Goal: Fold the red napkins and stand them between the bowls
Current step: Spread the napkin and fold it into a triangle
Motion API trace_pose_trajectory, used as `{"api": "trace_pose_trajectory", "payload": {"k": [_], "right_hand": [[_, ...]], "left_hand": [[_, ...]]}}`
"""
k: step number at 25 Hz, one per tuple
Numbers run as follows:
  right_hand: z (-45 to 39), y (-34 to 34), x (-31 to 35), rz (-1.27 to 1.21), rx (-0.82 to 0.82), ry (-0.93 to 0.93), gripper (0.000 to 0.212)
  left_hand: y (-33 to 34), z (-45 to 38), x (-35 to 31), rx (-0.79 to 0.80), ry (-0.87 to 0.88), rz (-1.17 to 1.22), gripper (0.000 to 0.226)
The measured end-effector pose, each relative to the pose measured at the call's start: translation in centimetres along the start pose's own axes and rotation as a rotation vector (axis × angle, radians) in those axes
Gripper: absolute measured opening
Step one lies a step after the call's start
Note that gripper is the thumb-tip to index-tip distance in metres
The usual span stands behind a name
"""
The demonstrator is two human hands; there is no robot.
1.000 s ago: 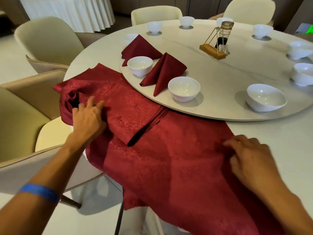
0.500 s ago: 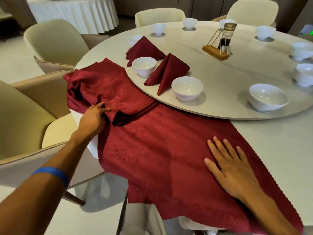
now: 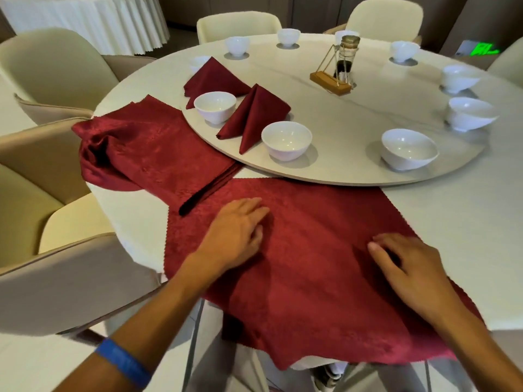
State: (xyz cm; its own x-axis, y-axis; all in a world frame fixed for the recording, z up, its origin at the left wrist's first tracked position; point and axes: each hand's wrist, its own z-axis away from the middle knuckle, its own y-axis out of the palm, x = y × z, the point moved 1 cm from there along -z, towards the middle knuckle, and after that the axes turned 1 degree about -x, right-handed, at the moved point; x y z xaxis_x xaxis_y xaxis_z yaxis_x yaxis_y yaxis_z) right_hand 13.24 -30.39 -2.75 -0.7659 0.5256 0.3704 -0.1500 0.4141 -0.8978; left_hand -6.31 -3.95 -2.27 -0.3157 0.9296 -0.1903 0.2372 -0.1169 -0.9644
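A red napkin lies spread flat at the table's near edge, one corner hanging over it. My left hand rests palm-down on its left part, fingers relaxed. On its right part my right hand rests with fingers loosely bent. A stack of more red napkins lies to the left, rumpled at its far end. Two folded napkins stand on the turntable: one between two white bowls, the other behind the left bowl. Another bowl sits further right.
Several more white bowls ring the round turntable. A glass bottle in a wooden stand sits near its middle. Beige chairs surround the table on the left and far side. A draped table stands at the back left.
My left hand left the napkin stack and moved right onto the spread napkin. The napkin was drawn nearer and to the right, apart from the stack. My right hand's fingers went from flat to bent.
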Motion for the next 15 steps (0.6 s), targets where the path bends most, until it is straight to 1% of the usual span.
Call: {"api": "trace_pose_trajectory", "payload": {"k": [1, 2, 4, 5, 6, 8, 9, 10, 11, 13, 14, 15], "right_hand": [[-1.3, -0.1, 0.2, 0.028, -0.048, 0.046, 0.047], [-2.5, -0.1, 0.3, 0.053, -0.044, 0.109, 0.046], [-3.8, 0.9, 0.1, 0.151, 0.089, 0.217, 0.048], [-3.9, 1.5, -0.1, 0.199, 0.142, 0.251, 0.048], [-3.8, 1.7, -0.3, 0.213, 0.131, 0.271, 0.044], [-3.8, 1.4, -0.7, 0.182, -0.043, 0.314, 0.029], [-4.1, 1.1, -0.8, 0.188, -0.113, 0.339, 0.025], [-4.4, 1.0, -1.0, 0.211, -0.138, 0.365, 0.024], [-5.0, 0.9, -1.1, 0.226, -0.131, 0.382, 0.027], [-6.1, 1.1, -1.2, 0.207, -0.070, 0.434, 0.037], [-6.5, 1.2, -1.2, 0.172, -0.054, 0.462, 0.037], [-6.9, 1.3, -1.2, 0.126, -0.057, 0.477, 0.032]], "left_hand": [[0.8, -0.3, -1.4, 0.083, -0.056, -0.025, 0.067], [1.3, -0.4, -2.4, 0.126, -0.097, -0.088, 0.070], [1.2, 0.2, -3.9, 0.148, -0.076, -0.178, 0.065], [1.1, 0.7, -4.3, 0.109, -0.038, -0.184, 0.058], [0.9, 1.0, -4.5, 0.053, 0.002, -0.148, 0.053], [0.0, 1.0, -4.9, -0.001, 0.028, -0.059, 0.045], [-0.3, 0.6, -4.9, -0.002, -0.006, -0.028, 0.040], [-0.2, -0.1, -4.8, 0.000, -0.050, -0.010, 0.036], [-0.1, -1.0, -4.6, -0.005, -0.089, -0.011, 0.034], [0.5, -2.9, -4.0, 0.030, -0.167, -0.054, 0.046], [0.9, -3.7, -3.7, 0.063, -0.204, -0.046, 0.050], [1.2, -4.4, -3.5, 0.070, -0.241, 0.008, 0.049]]}}
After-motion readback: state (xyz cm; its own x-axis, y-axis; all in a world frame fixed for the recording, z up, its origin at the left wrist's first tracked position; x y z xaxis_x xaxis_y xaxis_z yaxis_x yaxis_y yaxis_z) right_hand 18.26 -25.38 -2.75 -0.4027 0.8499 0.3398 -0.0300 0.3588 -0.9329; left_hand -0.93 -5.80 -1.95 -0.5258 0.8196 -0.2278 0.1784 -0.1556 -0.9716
